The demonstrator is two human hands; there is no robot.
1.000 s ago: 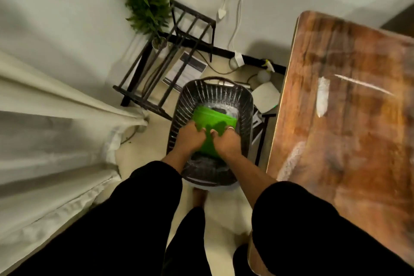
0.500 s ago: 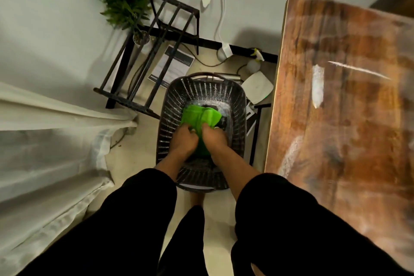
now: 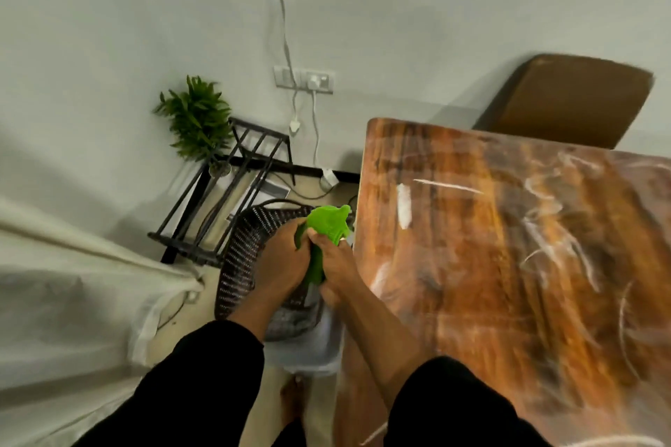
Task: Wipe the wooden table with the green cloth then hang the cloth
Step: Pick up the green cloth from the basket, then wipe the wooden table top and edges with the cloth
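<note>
A black metal rack (image 3: 232, 200) and a dark woven basket (image 3: 238, 265) stand on the floor at left. Above the basket, left hand (image 3: 279, 261) and right hand (image 3: 336, 265) both grip the bunched green cloth (image 3: 325, 229), fingers closed round it. The wooden desk (image 3: 508, 265), streaked white, lies just right of the cloth.

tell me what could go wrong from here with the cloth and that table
1. The green cloth is bunched between the left hand and right hand; wiped as a wad, it may smear rather than lift the white streaks on the wooden table.
2. It is held over the dark basket; a loose grip could drop it back in.
</note>
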